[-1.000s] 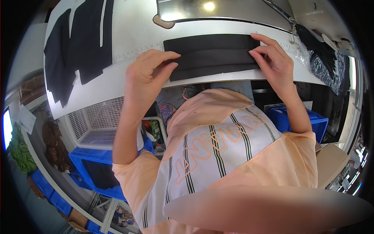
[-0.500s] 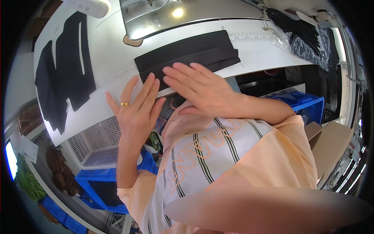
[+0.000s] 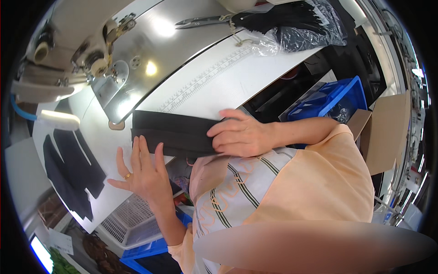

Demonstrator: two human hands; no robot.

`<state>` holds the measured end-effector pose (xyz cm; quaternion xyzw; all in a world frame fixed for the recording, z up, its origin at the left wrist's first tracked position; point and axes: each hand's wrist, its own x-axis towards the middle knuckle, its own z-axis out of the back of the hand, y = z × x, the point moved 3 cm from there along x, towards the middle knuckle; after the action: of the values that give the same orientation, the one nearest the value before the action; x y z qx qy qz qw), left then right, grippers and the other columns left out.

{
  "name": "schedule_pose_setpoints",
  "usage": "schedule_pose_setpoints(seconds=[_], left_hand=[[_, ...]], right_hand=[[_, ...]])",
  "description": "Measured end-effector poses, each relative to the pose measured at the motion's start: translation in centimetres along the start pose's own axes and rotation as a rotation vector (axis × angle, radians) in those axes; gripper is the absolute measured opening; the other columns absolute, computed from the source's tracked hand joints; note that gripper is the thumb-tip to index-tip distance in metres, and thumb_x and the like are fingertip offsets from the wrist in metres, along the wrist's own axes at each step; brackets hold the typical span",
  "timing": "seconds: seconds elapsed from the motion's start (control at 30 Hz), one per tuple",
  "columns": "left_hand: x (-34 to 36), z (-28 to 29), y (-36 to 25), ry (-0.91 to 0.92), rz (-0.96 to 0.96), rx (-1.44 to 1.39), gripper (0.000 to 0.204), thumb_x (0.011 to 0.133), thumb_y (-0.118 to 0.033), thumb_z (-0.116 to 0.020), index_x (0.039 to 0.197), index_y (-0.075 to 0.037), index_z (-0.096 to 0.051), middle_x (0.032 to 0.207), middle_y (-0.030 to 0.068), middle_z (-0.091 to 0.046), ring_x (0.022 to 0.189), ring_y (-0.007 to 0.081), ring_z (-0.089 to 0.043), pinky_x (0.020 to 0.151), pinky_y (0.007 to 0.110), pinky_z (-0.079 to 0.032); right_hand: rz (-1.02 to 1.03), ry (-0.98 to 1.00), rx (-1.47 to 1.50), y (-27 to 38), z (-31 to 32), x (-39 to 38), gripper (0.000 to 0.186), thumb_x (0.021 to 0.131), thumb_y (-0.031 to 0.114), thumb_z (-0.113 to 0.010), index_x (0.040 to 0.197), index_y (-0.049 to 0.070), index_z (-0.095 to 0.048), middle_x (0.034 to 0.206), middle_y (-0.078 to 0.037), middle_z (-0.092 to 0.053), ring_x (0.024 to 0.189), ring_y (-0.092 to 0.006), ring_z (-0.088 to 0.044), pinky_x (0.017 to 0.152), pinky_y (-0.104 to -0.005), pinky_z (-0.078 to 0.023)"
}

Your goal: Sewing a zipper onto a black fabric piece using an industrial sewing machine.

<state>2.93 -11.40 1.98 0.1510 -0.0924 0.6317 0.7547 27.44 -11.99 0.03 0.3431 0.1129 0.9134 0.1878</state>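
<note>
A folded strip of black fabric [image 3: 175, 132] lies along the front edge of the white tabletop. My left hand [image 3: 146, 176] is open, its fingers spread, with the fingertips at the fabric's left end. At the strip's opposite end, my right hand [image 3: 244, 137] has its fingers curled over the cloth and closed on it; the thumb is mostly hidden. More cut black fabric pieces [image 3: 68, 160] lie flat on the table at the left.
A sewing machine [image 3: 98, 61] stands at the upper left on a metal plate [image 3: 164, 55]. Scissors [image 3: 200, 22] and a clear plastic bag [image 3: 310, 39] with black pieces lie farther back. A white basket [image 3: 132, 217], a blue crate [image 3: 328, 102] and a cardboard box [image 3: 390, 132] sit around me.
The view has turned, bringing the sewing machine into sight. My right hand has gone from lying flat over the fabric to curling around its right end. My left hand stays spread at the left end.
</note>
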Motion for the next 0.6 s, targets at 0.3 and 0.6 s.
schedule_pose_setpoints(seconds=[0.3, 0.6], left_hand=[[7.0, -2.4, 1.5, 0.106, -0.141, -0.078, 0.037, 0.097, -0.031, -0.055, 0.131, -0.016, -0.060, 0.139, -0.0063, -0.055, 0.144, 0.0253, -0.027, 0.110, 0.066, -0.008], [9.0, -4.3, 2.9, 0.084, -0.238, -0.207, 0.037, 0.099, -0.028, -0.051, 0.134, -0.015, -0.057, 0.143, -0.0033, -0.049, 0.144, 0.0271, -0.027, 0.114, 0.061, -0.011]], right_hand=[[-0.503, -0.052, -0.819, -10.4, 17.7, -2.9, 0.018, 0.080, 0.005, -0.068, 0.099, 0.006, -0.070, 0.094, -0.008, -0.066, 0.084, -0.0274, -0.065, 0.072, -0.0355, -0.053], [-0.605, 0.450, -1.033, -17.5, 19.2, -4.6, 0.033, 0.078, 0.011, -0.065, 0.110, 0.002, -0.064, 0.089, -0.014, -0.067, 0.078, -0.0284, -0.065, 0.070, -0.0345, -0.052]])
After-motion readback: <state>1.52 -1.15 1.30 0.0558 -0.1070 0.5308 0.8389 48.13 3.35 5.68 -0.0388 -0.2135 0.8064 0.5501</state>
